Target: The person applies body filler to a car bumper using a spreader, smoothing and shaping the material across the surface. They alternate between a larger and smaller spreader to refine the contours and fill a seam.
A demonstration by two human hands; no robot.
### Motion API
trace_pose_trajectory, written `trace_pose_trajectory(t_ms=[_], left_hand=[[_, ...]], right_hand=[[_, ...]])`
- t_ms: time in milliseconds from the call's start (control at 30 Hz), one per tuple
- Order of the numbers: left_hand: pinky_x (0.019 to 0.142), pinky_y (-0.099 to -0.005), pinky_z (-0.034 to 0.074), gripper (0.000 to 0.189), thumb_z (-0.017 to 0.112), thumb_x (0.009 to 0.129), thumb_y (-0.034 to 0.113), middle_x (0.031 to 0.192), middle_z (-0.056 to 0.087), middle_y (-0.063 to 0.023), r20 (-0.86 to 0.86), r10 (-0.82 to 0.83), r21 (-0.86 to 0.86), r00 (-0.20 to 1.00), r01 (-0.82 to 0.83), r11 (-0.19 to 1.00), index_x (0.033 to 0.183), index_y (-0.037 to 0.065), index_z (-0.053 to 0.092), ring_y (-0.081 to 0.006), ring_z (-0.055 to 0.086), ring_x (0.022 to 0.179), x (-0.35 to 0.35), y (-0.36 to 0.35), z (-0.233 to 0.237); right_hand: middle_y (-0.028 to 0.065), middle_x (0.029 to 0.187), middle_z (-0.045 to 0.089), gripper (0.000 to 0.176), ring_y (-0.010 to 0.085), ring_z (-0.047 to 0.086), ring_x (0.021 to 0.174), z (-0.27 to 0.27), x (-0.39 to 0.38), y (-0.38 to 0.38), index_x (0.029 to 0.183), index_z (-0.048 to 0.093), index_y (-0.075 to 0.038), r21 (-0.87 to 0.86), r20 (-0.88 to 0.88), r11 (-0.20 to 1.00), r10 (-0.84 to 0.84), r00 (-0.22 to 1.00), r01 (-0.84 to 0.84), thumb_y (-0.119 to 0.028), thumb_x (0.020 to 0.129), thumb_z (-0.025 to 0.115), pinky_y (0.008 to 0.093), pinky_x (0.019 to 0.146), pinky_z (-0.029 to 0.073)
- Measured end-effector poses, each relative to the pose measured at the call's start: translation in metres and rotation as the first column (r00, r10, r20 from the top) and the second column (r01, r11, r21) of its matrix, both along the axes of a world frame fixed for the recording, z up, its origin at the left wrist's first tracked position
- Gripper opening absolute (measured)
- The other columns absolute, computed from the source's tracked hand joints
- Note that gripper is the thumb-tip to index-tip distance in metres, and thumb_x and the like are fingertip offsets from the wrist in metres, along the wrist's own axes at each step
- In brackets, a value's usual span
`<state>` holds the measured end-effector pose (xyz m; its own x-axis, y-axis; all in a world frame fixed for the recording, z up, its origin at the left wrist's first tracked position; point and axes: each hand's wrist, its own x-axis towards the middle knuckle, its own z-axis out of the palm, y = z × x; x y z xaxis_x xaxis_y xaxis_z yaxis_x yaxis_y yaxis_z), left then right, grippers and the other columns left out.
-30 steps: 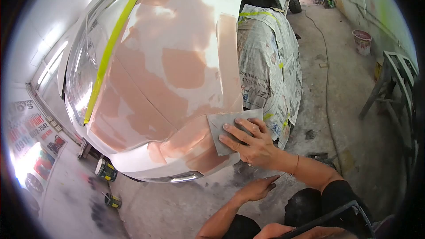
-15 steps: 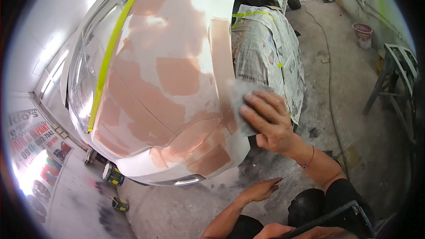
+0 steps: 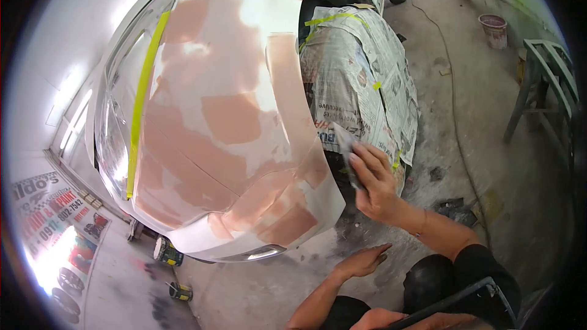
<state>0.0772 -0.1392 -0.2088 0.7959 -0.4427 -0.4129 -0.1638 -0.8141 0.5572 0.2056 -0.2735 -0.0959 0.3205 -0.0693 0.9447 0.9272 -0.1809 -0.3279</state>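
My right hand (image 3: 380, 184) is closed on a grey sheet of sandpaper (image 3: 345, 145), its flat face turned nearly edge-on. The sandpaper is just off the wheel-side edge of a white car bumper (image 3: 333, 198), in front of the newspaper-covered wheel (image 3: 358, 73). Pinkish-brown filler patches (image 3: 231, 119) spread over the bumper and fender. Below, my left hand (image 3: 365, 261) hangs over the floor, holding nothing, with its fingers stretched out. Yellow-green tape (image 3: 147, 95) runs along the edge of the headlight (image 3: 119, 116).
A grey trestle (image 3: 538, 95) stands at the right, with a pinkish bucket (image 3: 494, 30) beyond it by the wall. A cable (image 3: 455, 104) snakes along the concrete floor. Two paint cans (image 3: 168, 250) are at the lower left, near a printed banner (image 3: 52, 220).
My right hand has drawn the sandpaper off the bumper's edge and tilted it from face-on to nearly edge-on. The view has shifted slightly. My left hand stays stretched out low.
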Motion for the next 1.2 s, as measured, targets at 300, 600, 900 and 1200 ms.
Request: trace_pose_trajectory(t_ms=[300,600,900,1200], left_hand=[[0.090,-0.0507,0.046,0.047,0.045,0.102,0.026,0.117,0.063,-0.0287,-0.003,0.001,0.083,1.000,-0.001,0.997,0.145,0.009,0.041,-0.0453,0.060,0.108,-0.002,0.002,0.001],[0.094,-0.0511,0.045,0.045,0.042,0.103,0.028,0.125,0.059,-0.0288,-0.095,0.036,0.148,0.995,-0.021,0.989,0.145,0.011,0.040,-0.0462,0.058,0.111,0.003,-0.002,0.017],[0.090,-0.0503,0.046,0.042,0.042,0.104,0.028,0.118,0.062,-0.0280,-0.046,0.020,0.082,0.999,-0.016,0.997,0.140,0.009,0.045,-0.0468,0.060,0.106,0.001,0.002,-0.001],[0.095,-0.0488,0.045,0.048,0.044,0.103,0.027,0.123,0.060,-0.0289,-0.048,0.022,0.075,0.999,-0.018,0.997,0.148,0.010,0.039,-0.0459,0.058,0.112,-0.001,-0.002,-0.001]], right_hand=[[0.0122,0.140,0.054,0.049,0.0299,0.050,0.129,-0.029,-0.033,0.089,0.126,0.063,-0.011,-0.123,0.235,0.992,0.039,0.971,-0.010,-0.015,0.077,0.066,0.0490,0.110,0.034],[0.0123,0.139,0.054,0.057,0.0288,0.049,0.130,-0.006,-0.032,0.073,0.130,0.058,-0.001,-0.079,0.144,0.995,0.065,0.987,-0.054,-0.008,0.073,0.059,0.0472,0.110,0.034],[0.0123,0.138,0.055,0.058,0.0286,0.051,0.127,0.005,-0.031,0.066,0.130,0.058,-0.001,-0.025,0.108,0.992,0.123,0.986,-0.121,-0.007,0.073,0.059,0.0476,0.107,0.037],[0.0232,0.140,0.049,0.062,0.0389,0.046,0.131,0.008,0.010,0.065,0.139,0.046,0.006,0.092,-0.210,0.995,0.064,0.976,-0.045,0.001,0.079,0.057,0.0477,0.109,0.035]])
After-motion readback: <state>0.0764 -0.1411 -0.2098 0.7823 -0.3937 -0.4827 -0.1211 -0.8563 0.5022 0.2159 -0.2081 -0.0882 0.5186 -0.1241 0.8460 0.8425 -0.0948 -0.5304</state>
